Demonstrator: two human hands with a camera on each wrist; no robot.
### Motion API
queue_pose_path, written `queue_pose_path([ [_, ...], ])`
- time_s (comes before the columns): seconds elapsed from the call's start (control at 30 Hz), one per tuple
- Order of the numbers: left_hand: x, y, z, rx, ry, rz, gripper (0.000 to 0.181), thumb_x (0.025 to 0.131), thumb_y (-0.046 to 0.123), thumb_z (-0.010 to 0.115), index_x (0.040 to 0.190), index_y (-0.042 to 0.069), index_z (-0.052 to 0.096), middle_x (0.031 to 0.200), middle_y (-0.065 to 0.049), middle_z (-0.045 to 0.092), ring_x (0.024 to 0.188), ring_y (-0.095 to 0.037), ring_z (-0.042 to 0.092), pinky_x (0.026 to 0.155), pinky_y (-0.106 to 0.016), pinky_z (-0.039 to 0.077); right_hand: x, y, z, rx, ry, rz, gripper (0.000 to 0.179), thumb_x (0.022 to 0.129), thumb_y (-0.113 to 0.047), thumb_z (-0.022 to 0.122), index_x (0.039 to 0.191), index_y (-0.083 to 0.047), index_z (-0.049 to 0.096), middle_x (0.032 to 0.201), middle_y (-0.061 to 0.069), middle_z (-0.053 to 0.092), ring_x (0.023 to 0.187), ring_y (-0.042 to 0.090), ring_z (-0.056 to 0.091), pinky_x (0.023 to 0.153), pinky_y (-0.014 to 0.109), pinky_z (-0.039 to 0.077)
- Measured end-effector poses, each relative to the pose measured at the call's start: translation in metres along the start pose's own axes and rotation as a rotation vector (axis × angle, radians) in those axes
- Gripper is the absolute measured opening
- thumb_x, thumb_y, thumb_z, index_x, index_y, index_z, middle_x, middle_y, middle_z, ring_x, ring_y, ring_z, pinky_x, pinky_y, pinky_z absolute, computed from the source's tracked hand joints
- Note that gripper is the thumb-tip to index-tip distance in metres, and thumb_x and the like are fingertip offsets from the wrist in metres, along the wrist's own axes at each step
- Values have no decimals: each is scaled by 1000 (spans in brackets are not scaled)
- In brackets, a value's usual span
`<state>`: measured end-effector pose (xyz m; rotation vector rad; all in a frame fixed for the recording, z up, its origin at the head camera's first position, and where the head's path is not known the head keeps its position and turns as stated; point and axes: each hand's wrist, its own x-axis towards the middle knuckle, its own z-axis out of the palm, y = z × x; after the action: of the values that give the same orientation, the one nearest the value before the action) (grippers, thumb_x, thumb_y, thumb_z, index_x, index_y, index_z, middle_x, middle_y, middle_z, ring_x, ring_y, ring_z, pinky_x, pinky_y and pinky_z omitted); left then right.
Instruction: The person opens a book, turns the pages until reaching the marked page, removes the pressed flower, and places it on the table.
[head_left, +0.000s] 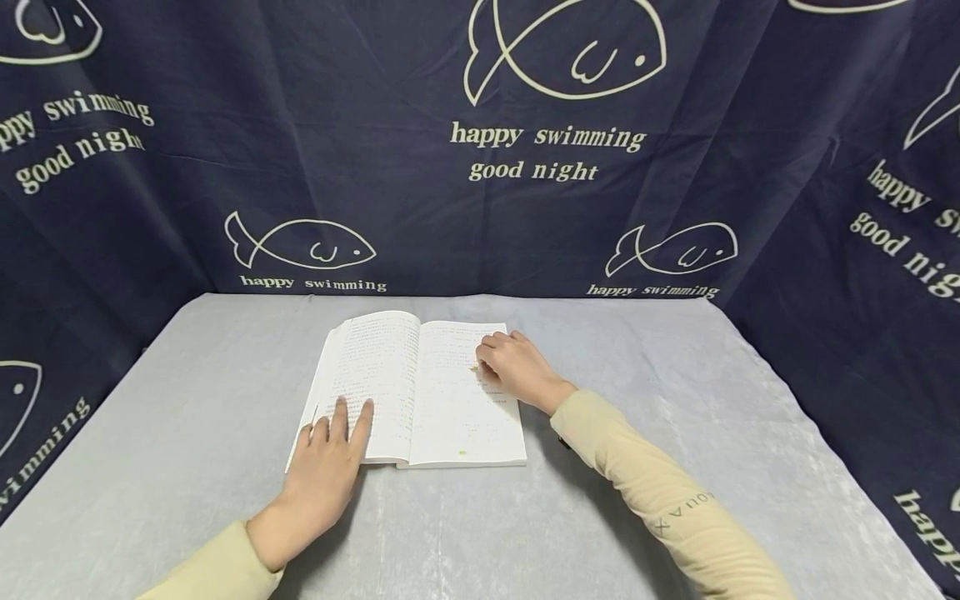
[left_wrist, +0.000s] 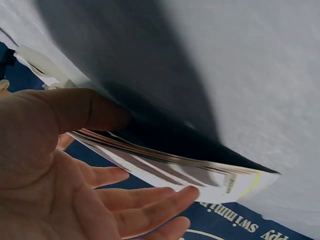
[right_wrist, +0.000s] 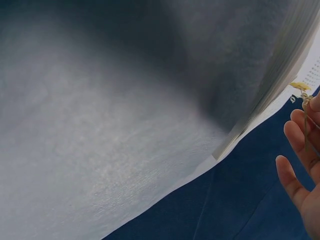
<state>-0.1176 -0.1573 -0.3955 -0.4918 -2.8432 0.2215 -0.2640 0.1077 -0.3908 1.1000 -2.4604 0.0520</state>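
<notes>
An open book (head_left: 450, 408) lies on the grey cloth, its left stack of pages curving up toward the spine. My left hand (head_left: 326, 467) rests on the lower left page with fingers straight and spread. In the left wrist view, the left thumb stands near the book's page edges (left_wrist: 165, 162). My right hand (head_left: 517, 367) is over the right page near its outer edge, fingers curled. Between thumb and fingers it pinches a small yellow dried flower (right_wrist: 301, 86) with a thin stem; its yellow tip peeks out in the head view.
Grey cloth (head_left: 645, 358) covers the table around the book. Dark blue curtains (head_left: 420, 167) with white fish drawings and lettering hang behind the table and at both sides. A small yellow mark (head_left: 462, 452) shows near the bottom of the right page.
</notes>
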Motion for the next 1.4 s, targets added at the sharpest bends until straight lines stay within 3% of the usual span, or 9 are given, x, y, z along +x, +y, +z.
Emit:
queue_pose_path([
  [0.17, -3, -8, 0, 22, -64, -50, 85, 64, 15, 78, 136, 0, 36, 122, -36, 46, 91, -41, 55, 78, -51, 44, -1, 1, 0, 13, 6, 3, 13, 73, -4, 63, 69, -15, 56, 72, -4, 56, 69, 13, 51, 62, 27, 36],
  [0.37, -5, -16, 2, -17, -135, -111, 85, 66, 13, 75, 137, -2, 32, 121, -40, 44, 80, -40, 54, 72, -50, 45, -1, 3, -2, 25, 17, 15, 12, 75, -4, 63, 71, -14, 57, 73, -3, 57, 68, 14, 52, 61, 28, 36],
  [0.63, -6, -23, 1, -43, -158, -168, 84, 67, 8, 73, 138, -1, 30, 119, -42, 45, 75, -41, 56, 66, -50, 46, -3, 7, -4, 20, 21, 29, 12, 74, -4, 63, 71, -14, 58, 73, -3, 58, 69, 14, 53, 60, 27, 36],
  [0.93, -5, -26, -6, -137, -91, -221, 85, 67, 4, 70, 140, 3, 25, 125, -43, 38, 76, -42, 54, 61, -51, 44, -9, 17, -9, 31, -3, 68, 12, 74, -3, 64, 73, -14, 58, 76, -2, 58, 73, 15, 54, 62, 29, 38],
  [1.13, -2, -28, -10, -120, 3, -226, 82, 68, 13, 75, 136, 1, 32, 119, -45, 41, 78, -46, 54, 65, -54, 44, -15, 26, -11, 45, 3, 90, 13, 72, -2, 65, 71, -13, 56, 74, -2, 56, 72, 16, 52, 61, 29, 36],
  [1.4, 0, -32, -10, -153, 61, -239, 85, 61, 18, 82, 132, -1, 38, 114, -44, 45, 83, -49, 50, 65, -54, 39, -26, 38, -13, 44, -17, 142, 9, 74, -6, 64, 73, -13, 57, 77, -1, 58, 73, 17, 53, 62, 30, 36],
])
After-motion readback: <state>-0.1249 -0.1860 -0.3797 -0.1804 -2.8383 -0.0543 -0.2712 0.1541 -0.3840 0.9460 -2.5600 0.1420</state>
